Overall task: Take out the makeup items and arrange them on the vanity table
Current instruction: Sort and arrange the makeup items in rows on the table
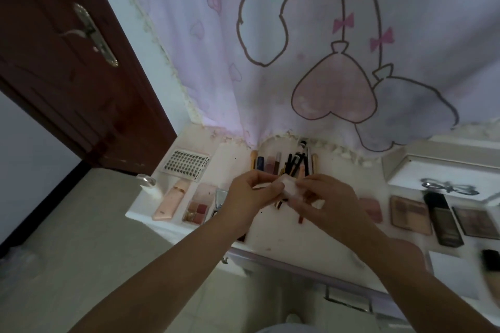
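at the left edge of the white vanity table (pixel 311 249) stands a small clear-capped white bottle (pixel 148 185), and just beside it a peach squeeze tube (pixel 170 200) lies lengthwise, then a clear square palette of red and gold pans (pixel 198 207); behind these, toward the back left corner, lies a flat card of false lashes in rows (pixel 185 164). they sit side by side, apparently so each can be seen and reached. along the back edge, under the hem of the pink cartoon curtain (pixel 297 35), a row of pencils and brushes (pixel 284 163) lies parallel, tips pointing away. above the table's middle the left hand (pixel 249 194) and the right hand (pixel 327 197) meet, the fingers of both curled onto a small pale translucent item (pixel 288 186); it is held up off the surface, perhaps being opened or checked before it is set down, though blur hides what it is. toward the right edge lie a brown eyeshadow palette (pixel 410 215) and a tall dark bottle on its side (pixel 442 220).
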### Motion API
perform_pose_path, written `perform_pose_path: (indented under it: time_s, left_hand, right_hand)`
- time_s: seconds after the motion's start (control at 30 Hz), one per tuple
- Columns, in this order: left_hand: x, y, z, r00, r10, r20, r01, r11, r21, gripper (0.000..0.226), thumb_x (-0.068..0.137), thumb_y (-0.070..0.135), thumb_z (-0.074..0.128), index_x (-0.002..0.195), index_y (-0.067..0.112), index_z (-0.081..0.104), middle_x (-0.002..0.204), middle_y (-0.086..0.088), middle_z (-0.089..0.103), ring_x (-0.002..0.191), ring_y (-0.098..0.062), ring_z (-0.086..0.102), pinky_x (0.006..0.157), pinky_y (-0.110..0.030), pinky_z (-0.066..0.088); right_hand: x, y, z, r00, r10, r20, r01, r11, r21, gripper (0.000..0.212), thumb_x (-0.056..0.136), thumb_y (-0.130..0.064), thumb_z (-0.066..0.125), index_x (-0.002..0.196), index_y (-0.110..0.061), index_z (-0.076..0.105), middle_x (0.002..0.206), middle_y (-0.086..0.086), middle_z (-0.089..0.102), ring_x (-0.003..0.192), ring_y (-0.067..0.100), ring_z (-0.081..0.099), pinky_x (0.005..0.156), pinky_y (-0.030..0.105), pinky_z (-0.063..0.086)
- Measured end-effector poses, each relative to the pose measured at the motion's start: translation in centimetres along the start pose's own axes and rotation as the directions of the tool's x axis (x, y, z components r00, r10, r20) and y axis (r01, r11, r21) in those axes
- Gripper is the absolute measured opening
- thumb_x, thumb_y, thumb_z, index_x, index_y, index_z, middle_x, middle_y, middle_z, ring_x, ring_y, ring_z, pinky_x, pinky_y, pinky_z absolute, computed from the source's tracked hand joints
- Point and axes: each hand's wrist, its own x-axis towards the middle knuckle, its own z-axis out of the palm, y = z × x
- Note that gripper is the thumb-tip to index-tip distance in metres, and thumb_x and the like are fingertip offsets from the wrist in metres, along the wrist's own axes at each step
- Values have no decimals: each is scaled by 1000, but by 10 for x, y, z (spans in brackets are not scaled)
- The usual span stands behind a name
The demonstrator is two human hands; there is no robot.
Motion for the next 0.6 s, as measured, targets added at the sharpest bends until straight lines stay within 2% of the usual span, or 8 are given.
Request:
perform_pose_path:
  time_s: [0.07,0.17,0.27,0.37,0.5,0.6]
  left_hand:
    - [-2,5,-3,999,30,30,-30,999,22,19,80,-4,61,74,13,64,74,-2,68,64,-7,67,67,-19,56]
    - [-5,13,-11,992,47,114,-55,996,68,25,77,-11,61,76,14,63,76,0,68,66,-5,67,69,-17,56]
    - [-10,18,-18,988,68,136,-82,992,98,29,72,-17,62,74,11,61,68,7,71,65,-2,68,62,-14,54]
    - [-18,18,-25,991,62,121,-74,992,99,33,69,-20,64,70,13,63,69,8,72,66,-3,68,60,-15,54]
    - [-28,11,-33,993,11,120,-28,990,139,42,66,-21,66,65,21,67,72,9,72,67,-3,68,61,-16,55]
    - [-32,3,-40,992,-21,124,5,992,129,38,70,-23,61,76,14,64,75,10,72,70,-2,68,62,-15,55]
  right_hand:
    - [2,-3,-1,997,75,-30,-72,994,85,30,72,-17,75,97,-2,69,83,3,67,67,10,58,66,13,48]
    - [3,-2,-3,974,226,22,-223,932,286,26,70,-12,75,96,-11,69,77,-17,60,64,-8,61,61,1,46]
    - [2,-4,-4,964,240,117,-266,876,401,26,68,-9,76,88,-22,68,79,-17,63,65,-14,61,59,2,48]
    - [0,-9,-1,963,223,155,-267,875,404,29,66,-10,76,77,-34,64,78,-17,64,65,-10,62,61,8,52]
    - [2,-8,-1,940,232,249,-318,857,405,24,68,-8,74,76,-30,70,71,-16,66,61,-8,61,58,6,50]
    - [1,-6,2,914,228,336,-357,845,399,23,75,-12,69,78,-34,68,64,-17,68,62,-5,63,61,9,52]
